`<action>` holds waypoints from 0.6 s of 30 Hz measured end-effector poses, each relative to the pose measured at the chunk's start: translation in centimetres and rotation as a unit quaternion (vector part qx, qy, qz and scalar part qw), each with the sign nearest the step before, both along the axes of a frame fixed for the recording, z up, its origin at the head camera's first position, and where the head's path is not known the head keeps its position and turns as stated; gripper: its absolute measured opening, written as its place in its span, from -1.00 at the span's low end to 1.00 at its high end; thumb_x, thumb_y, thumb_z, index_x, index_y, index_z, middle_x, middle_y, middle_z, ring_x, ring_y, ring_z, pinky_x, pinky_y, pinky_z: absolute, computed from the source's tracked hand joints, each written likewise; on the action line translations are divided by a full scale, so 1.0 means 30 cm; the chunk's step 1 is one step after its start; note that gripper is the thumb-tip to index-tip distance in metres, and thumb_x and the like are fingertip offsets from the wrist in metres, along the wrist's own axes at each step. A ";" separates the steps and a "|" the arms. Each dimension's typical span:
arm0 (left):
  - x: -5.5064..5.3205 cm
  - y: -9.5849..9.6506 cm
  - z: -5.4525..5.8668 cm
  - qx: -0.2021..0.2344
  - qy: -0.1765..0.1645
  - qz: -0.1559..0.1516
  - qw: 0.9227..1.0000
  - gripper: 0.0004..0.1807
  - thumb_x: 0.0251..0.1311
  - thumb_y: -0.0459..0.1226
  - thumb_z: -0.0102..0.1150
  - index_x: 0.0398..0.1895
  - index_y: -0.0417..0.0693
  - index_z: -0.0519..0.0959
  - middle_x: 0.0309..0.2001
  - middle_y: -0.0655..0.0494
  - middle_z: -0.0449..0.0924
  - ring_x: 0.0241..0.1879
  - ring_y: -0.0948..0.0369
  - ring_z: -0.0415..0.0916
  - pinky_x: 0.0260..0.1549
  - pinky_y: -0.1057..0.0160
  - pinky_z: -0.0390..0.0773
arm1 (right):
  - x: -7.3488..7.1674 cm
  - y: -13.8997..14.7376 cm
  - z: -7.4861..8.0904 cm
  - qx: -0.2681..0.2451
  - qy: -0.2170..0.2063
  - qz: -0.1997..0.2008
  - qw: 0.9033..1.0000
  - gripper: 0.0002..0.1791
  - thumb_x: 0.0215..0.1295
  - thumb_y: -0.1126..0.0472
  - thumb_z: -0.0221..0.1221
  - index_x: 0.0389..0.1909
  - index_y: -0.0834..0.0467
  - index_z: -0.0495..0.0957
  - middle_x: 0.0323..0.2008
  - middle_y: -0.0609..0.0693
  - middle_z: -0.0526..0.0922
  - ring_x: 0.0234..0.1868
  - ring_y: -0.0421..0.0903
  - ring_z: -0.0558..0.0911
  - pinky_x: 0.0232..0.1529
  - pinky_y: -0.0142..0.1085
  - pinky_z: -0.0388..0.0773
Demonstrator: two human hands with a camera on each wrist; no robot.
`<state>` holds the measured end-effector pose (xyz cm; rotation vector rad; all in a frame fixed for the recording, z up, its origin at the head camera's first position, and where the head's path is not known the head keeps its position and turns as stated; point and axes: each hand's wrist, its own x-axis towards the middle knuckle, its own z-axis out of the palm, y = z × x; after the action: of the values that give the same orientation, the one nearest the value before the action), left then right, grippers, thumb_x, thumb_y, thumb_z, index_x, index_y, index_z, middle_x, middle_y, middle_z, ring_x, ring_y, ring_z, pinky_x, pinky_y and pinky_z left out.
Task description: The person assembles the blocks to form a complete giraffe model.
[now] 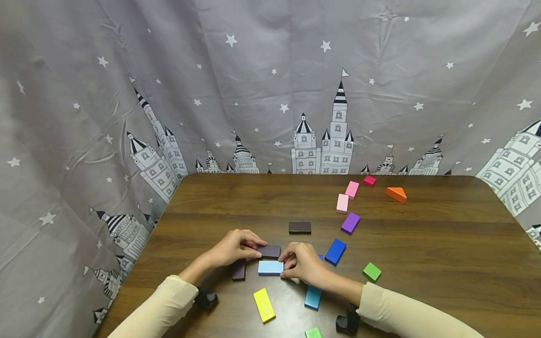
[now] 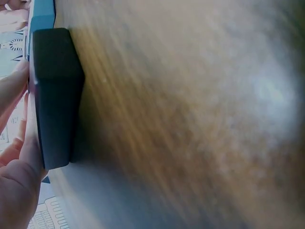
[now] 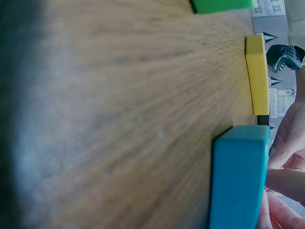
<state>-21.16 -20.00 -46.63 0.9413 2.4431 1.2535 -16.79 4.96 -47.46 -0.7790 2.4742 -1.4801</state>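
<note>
Near the middle of the table, my left hand point(image 1: 237, 247) pinches the left end of a dark purple-grey block point(image 1: 269, 252) between thumb and fingers. Just in front of that block lies a light blue block point(image 1: 270, 268), its long side alongside the dark one. My right hand point(image 1: 304, 262) pinches the light blue block's right end, thumb at the near corner and index finger at the far one. A second dark block point(image 1: 239, 270) lies under the left wrist, large in the left wrist view. A teal block point(image 1: 313, 297) lies below the right wrist and fills the lower right wrist view.
A yellow block point(image 1: 264, 305) and a green block point(image 1: 314, 337) lie nearer the front. Beyond the hands are a dark brown block point(image 1: 300, 228), a blue block point(image 1: 335, 252) and a purple block point(image 1: 350, 223). Pink blocks point(image 1: 342, 203) and an orange triangle point(image 1: 396, 194) lie farther back.
</note>
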 end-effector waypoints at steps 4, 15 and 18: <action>0.005 0.005 0.006 -0.003 -0.006 -0.002 1.000 -0.70 0.17 -0.43 0.38 -0.02 -0.36 0.68 -0.10 -0.13 0.66 -0.12 0.03 0.63 -0.13 0.26 0.65 | 0.001 0.000 0.003 0.004 0.007 -0.001 1.000 -0.73 -0.11 0.53 0.50 -0.35 0.38 0.66 -0.40 0.05 0.63 -0.45 -0.15 0.67 -0.45 -0.49 0.58; 0.007 -0.001 0.005 -0.003 -0.025 -0.009 1.000 -0.71 0.21 -0.41 0.35 -0.01 -0.33 0.68 -0.07 -0.10 0.65 -0.09 0.03 0.61 -0.09 0.25 0.63 | -0.001 -0.002 -0.002 0.004 0.016 0.004 1.000 -0.72 -0.12 0.50 0.51 -0.35 0.37 0.66 -0.40 0.05 0.64 -0.48 -0.22 0.64 -0.47 -0.48 0.57; 0.004 -0.003 0.000 -0.004 -0.027 -0.011 1.000 -0.72 0.22 -0.41 0.34 -0.01 -0.32 0.68 -0.07 -0.11 0.64 -0.09 0.03 0.61 -0.09 0.23 0.64 | -0.002 -0.003 -0.004 0.005 0.019 0.004 1.000 -0.72 -0.12 0.50 0.52 -0.35 0.36 0.66 -0.41 0.04 0.63 -0.48 -0.22 0.63 -0.48 -0.48 0.56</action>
<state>-21.03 -20.07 -46.62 0.9170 2.3880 1.2436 -16.86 4.87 -47.60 -0.8205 2.5003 -1.4631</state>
